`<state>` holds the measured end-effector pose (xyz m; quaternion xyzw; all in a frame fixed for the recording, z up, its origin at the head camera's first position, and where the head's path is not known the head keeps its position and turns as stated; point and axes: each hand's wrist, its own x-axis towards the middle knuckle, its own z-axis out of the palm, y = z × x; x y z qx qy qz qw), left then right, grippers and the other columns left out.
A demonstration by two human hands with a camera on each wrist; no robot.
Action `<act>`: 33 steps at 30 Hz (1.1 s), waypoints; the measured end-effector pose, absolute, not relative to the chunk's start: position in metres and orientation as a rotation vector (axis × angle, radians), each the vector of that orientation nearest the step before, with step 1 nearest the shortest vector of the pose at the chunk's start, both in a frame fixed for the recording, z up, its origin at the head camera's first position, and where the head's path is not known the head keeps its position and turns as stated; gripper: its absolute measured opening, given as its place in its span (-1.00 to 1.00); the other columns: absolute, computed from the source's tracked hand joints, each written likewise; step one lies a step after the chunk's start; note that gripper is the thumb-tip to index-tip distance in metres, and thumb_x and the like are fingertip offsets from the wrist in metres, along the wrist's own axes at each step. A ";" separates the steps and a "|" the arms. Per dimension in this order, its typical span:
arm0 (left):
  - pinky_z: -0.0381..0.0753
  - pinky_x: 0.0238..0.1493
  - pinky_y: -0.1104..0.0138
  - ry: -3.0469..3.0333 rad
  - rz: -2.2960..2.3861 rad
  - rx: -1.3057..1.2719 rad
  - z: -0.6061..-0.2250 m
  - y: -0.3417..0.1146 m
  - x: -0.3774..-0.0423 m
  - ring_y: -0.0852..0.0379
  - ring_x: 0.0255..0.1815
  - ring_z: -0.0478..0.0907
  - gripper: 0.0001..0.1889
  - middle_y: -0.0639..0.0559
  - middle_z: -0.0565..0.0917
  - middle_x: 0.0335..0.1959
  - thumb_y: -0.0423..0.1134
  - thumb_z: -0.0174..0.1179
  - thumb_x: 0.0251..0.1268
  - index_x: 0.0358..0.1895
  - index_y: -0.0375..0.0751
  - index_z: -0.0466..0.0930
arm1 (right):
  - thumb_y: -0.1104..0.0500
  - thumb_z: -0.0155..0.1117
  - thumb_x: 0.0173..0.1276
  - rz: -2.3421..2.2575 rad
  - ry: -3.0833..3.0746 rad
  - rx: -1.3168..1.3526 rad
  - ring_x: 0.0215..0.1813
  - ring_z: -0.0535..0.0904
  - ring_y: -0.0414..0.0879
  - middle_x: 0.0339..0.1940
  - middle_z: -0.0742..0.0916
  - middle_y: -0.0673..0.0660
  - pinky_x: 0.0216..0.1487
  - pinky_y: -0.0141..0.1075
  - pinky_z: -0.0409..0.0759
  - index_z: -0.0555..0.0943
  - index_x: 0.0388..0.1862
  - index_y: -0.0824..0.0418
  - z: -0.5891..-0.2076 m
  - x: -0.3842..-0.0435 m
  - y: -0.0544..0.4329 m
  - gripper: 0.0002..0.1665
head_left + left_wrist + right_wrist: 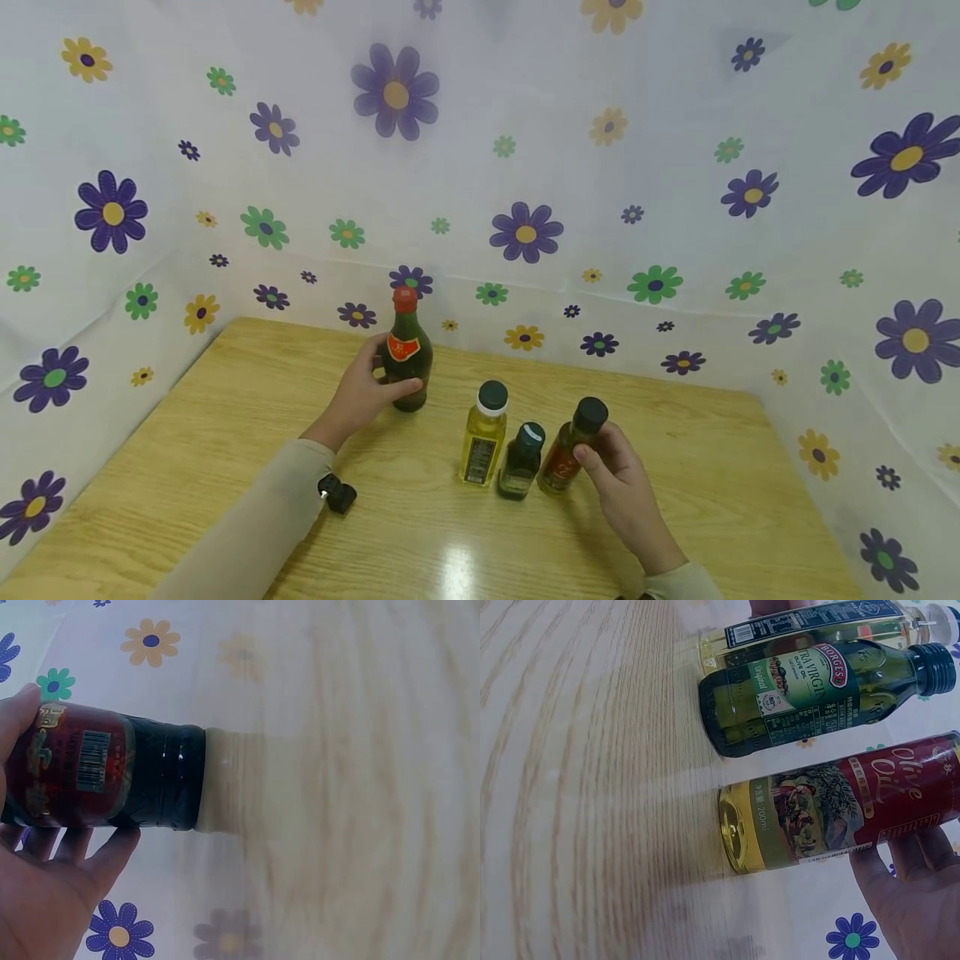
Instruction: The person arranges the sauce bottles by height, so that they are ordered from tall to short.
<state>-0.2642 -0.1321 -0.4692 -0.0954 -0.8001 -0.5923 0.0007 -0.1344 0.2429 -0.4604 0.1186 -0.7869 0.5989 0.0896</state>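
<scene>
Both bottles stand upright on the counter, the left hand wrapping its grip round the dark red-capped bottle while the right hand clasps the red-labelled olive oil bottle beside two others.

Bright, even light; glare on table; wrist views blurred.
</scene>
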 end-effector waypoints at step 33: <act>0.40 0.47 -0.03 -2.151 -1.480 -0.630 -0.414 -0.109 -0.182 -0.05 0.45 0.40 -0.20 -0.10 0.50 0.38 -0.34 0.57 0.12 0.45 -0.20 0.40 | 0.30 0.10 0.63 1.800 -2.330 0.327 0.23 0.59 -0.29 0.14 0.67 -0.05 0.21 -0.52 0.54 0.47 0.33 0.33 -0.460 -0.134 0.240 -0.63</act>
